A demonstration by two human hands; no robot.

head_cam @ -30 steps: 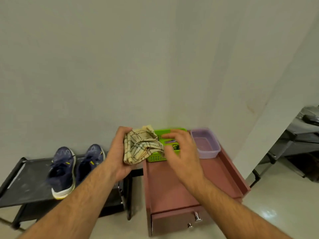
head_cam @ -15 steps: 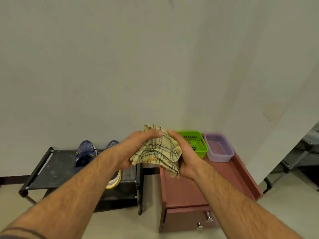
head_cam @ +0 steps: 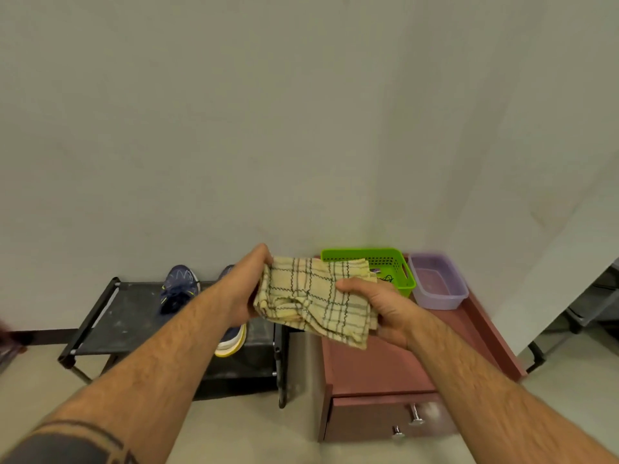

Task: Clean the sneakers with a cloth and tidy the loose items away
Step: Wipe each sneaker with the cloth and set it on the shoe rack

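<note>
A second ago your left hand (head_cam: pixel 249 289) alone held the checked cloth (head_cam: pixel 316 296) in a wad while your right hand (head_cam: pixel 375 304) reached toward the green basket (head_cam: pixel 395 262). By this moment both hands were clamped on the cloth, one at each end, and it had been pulled out from a ball into a loose, wrinkled band. I judge that you had fetched the cloth and were shaping it for wiping, so the cleaning itself had not begun and the tidying was all left to do.

The cloth hung in the air in front of you, above the gap between the black shoe rack (head_cam: pixel 110 316) and the pink cabinet (head_cam: pixel 402 366), touching neither. Its long axis ran left to right between your hands, dipping a little toward the right, where a folded corner drooped below your right thumb.

The blue sneakers (head_cam: pixel 179 289) stood on the rack's top shelf, side by side, toes toward the wall and heels toward you, their long axes running away from you. Your left forearm covered most of the right one, leaving only its yellow-and-white heel in view. The basket sat at the back of the cabinet top with small dark items in it, just beside a lilac tub (head_cam: pixel 435 283).
</note>
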